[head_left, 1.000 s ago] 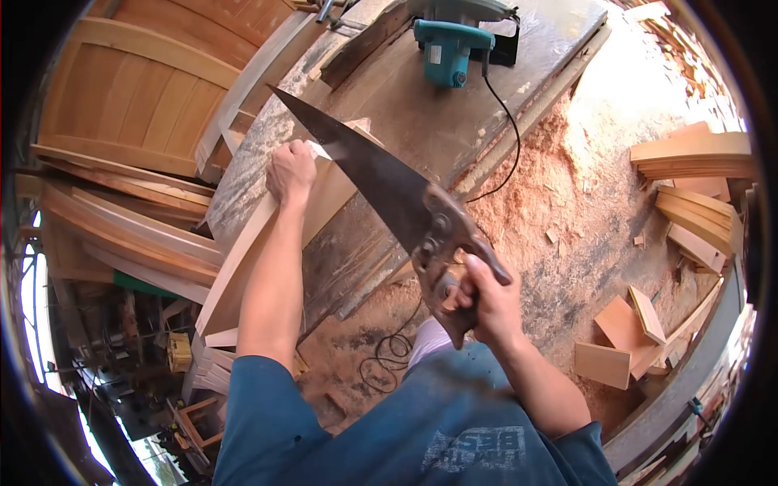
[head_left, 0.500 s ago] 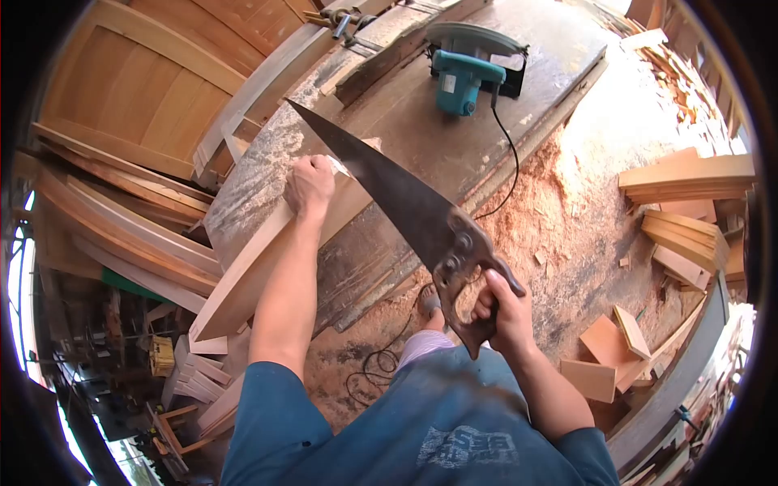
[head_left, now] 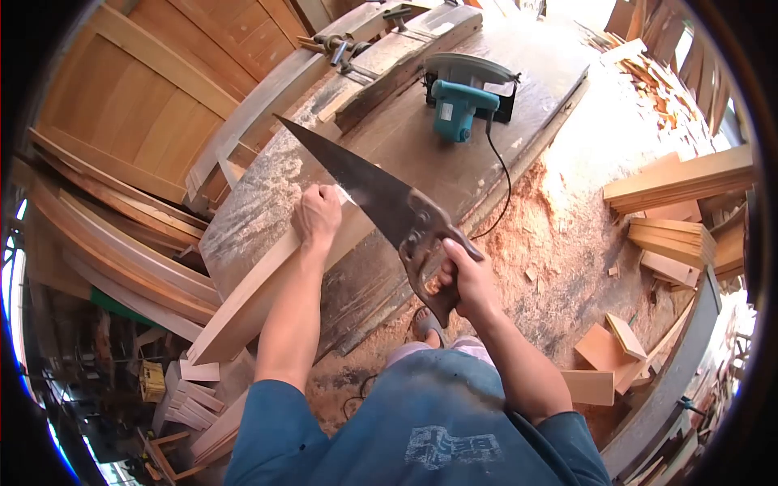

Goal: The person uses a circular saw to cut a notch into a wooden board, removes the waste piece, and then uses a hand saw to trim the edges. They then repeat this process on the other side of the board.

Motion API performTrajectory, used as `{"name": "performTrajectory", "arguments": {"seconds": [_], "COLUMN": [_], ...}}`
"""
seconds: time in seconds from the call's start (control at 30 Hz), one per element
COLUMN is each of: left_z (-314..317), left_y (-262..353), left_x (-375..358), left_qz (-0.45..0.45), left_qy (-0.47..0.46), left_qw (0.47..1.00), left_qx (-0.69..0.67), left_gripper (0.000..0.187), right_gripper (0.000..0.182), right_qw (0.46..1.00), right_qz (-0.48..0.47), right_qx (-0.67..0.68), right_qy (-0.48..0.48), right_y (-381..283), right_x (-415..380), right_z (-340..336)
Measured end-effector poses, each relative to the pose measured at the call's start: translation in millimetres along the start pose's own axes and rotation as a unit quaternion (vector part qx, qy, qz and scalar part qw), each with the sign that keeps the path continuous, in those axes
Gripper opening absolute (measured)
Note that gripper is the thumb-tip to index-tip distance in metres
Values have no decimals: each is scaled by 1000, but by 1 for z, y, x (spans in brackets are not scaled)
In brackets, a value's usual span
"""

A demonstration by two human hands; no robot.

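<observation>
Left of the gripped saw handle, stacked curved planks (head_left: 121, 243) and a panelled door (head_left: 154, 97) lean beside the workbench (head_left: 421, 154); nearer the grip, the left hand (head_left: 318, 217) is closed in a loose fist, pressing down on the upper end of a long pale board (head_left: 267, 279) that lies slanted across the bench and juts past its near edge; the dark blade of the handsaw (head_left: 365, 186) runs from the grip up and away to the left, its edge meeting the board right beside the left knuckles, its tip ending over the sawdust-strewn bench top; the right hand (head_left: 463, 279) is wrapped tight around the saw's handle, fingers through the opening, just off the bench's near edge; beyond the blade, well above the grip, a teal circular saw (head_left: 460, 101) sits on the bench, its black cord trailing down over the edge; to the right of the grip, reddish sawdust (head_left: 559, 219) covers the floor, with stacked boards (head_left: 681, 219) farther right and small offcuts (head_left: 608, 356) below them.
</observation>
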State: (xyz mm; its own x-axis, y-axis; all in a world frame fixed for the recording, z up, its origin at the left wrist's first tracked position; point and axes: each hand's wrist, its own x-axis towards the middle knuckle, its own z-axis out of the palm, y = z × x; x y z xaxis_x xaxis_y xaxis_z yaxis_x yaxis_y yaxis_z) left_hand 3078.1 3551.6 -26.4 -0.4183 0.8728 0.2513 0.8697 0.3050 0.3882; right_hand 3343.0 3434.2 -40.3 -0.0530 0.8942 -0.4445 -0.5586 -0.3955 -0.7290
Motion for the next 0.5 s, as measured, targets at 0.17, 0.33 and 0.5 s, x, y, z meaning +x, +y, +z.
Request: {"name": "performTrajectory", "arguments": {"seconds": [0.17, 0.33, 0.5], "left_z": [-44, -89, -98], "left_y": [-27, -99, -136], "left_x": [-45, -89, -99], "left_qz": [51, 96, 87], "left_qy": [-29, -32, 104], "left_qw": [998, 994, 986], "left_qx": [-37, -43, -94], "left_gripper": [35, 30, 20], "right_gripper": [32, 46, 31], "right_qw": [993, 936, 747], "right_qz": [-53, -142, -302], "right_qx": [-44, -191, -479], "right_qy": [-98, -260, -347], "right_y": [-42, -42, 21], "right_x": [17, 75, 132], "right_z": [19, 82, 200]}}
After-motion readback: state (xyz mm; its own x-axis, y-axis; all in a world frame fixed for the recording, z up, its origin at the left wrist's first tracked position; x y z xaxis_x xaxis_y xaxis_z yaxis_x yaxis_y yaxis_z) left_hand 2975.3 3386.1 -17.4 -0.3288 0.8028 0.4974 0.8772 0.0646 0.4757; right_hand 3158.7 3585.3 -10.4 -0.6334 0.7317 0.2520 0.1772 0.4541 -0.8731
